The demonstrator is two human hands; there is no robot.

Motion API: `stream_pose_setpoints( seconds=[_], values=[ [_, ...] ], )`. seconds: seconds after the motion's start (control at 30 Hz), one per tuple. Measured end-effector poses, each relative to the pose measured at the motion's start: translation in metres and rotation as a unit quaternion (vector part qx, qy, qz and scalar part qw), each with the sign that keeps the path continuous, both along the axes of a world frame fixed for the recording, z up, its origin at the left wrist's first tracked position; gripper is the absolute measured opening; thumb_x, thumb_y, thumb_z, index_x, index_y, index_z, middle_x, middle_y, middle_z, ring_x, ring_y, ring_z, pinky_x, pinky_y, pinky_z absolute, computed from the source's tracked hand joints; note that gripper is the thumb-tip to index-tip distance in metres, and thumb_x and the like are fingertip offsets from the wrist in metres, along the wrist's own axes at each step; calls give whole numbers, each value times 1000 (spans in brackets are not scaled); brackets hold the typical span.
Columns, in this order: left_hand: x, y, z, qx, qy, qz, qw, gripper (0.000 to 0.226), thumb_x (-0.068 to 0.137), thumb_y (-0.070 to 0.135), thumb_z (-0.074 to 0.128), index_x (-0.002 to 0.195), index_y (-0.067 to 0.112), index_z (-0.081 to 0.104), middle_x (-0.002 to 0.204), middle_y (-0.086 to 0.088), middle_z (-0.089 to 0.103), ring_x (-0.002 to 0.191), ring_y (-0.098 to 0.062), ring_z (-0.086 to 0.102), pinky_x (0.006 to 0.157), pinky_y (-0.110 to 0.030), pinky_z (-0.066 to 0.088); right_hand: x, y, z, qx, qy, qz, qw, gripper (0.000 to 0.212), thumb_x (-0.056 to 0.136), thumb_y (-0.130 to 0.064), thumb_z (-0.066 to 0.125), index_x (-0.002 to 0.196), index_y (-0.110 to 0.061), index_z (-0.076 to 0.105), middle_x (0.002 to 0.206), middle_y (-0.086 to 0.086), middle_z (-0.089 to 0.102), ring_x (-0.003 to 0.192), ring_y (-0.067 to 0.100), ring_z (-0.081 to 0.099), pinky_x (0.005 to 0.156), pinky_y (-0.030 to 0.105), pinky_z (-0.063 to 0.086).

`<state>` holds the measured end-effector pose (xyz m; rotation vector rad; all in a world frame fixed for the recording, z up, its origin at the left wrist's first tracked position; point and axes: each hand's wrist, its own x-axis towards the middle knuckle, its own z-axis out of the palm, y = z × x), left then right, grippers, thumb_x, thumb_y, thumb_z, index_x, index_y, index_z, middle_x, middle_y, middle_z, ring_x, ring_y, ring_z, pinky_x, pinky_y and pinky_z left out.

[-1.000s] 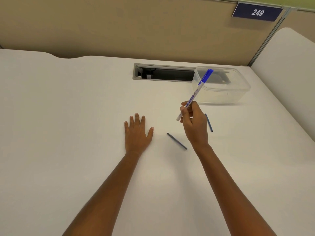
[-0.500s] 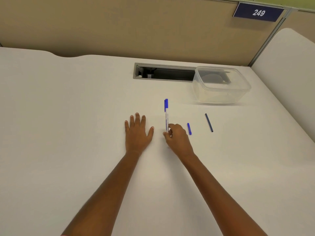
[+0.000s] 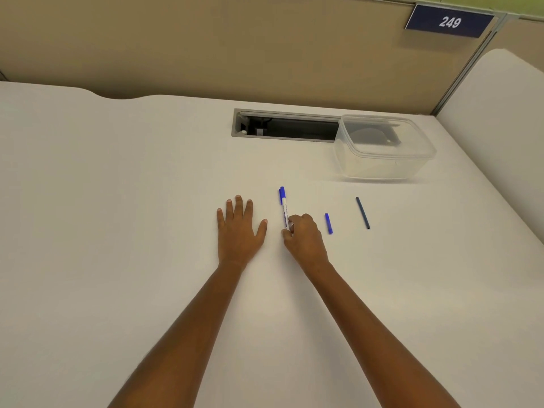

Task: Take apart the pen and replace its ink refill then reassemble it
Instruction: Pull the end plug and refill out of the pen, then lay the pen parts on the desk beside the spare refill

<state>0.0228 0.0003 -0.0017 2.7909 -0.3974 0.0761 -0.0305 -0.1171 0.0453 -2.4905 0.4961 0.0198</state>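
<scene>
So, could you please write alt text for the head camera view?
The right hand holds a blue-capped pen against a white table, the left hand lying flat beside it. A small blue piece, a dark refill and a clear tub lie further right.

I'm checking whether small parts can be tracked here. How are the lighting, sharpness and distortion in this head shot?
Head view: soft, even light, faint shadows under the clear container; the pen and dark refill look sharp, the pen's print unreadable; the wide angle bows the desk edges.
</scene>
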Motion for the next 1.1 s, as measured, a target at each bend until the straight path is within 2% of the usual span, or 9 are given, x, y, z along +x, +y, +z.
stream_pose_setpoints(
  seconds=[0.13,0.23,0.37,0.5,0.6,0.83,1.1],
  values=[
    [-1,0,1,-8,-1,-1,1000,59,94,42,32,144,12,21,156,-12,14,144,-28,10,117,-44,1,2,-1,-2,16,-2,-5,1000,24,89,-14,50,106,4,54,110,21,52,90,35,56,78,37,44],
    [-1,0,1,-4,-3,-1,1000,58,94,42,32,144,12,21,156,-12,14,144,-28,10,117,-44,1,-4,-5,-4,45,-31,-18,998,26,89,-15,51,109,0,55,111,19,53,92,31,57,76,28,40],
    [0,0,0,2,-3,-1,1000,58,94,42,31,144,13,21,156,-12,14,144,-27,10,117,-43,0,-18,-18,-6,30,-82,-47,995,27,90,-14,50,115,-3,56,117,16,52,95,26,58,73,20,36],
    [0,0,0,-1,-3,-2,1000,58,94,42,32,143,12,22,156,-11,15,144,-28,10,117,-44,1,-28,-25,-10,2,-71,-42,997,28,89,-12,52,115,-4,56,117,16,52,103,29,54,82,32,44],
    [0,0,1,-3,-3,-3,1000,57,94,41,32,143,12,23,156,-12,15,144,-28,11,117,-44,1,-34,-23,-15,-25,-72,-31,997,25,88,-10,52,112,-4,57,112,16,54,109,29,49,82,36,45],
    [-1,0,1,-8,-2,-1,1000,57,94,41,33,143,12,24,156,-12,16,143,-28,12,117,-44,2,-36,-25,-19,-134,-68,-13,988,23,94,-15,42,108,-7,58,105,12,60,99,27,49,74,37,46],
    [-1,0,1,4,1,-2,1000,58,95,42,30,143,13,21,156,-11,15,144,-27,10,117,-44,1,-35,-33,-16,-150,-77,12,986,22,93,-13,41,103,-6,60,101,13,62,94,28,51,73,37,45]
  ],
)
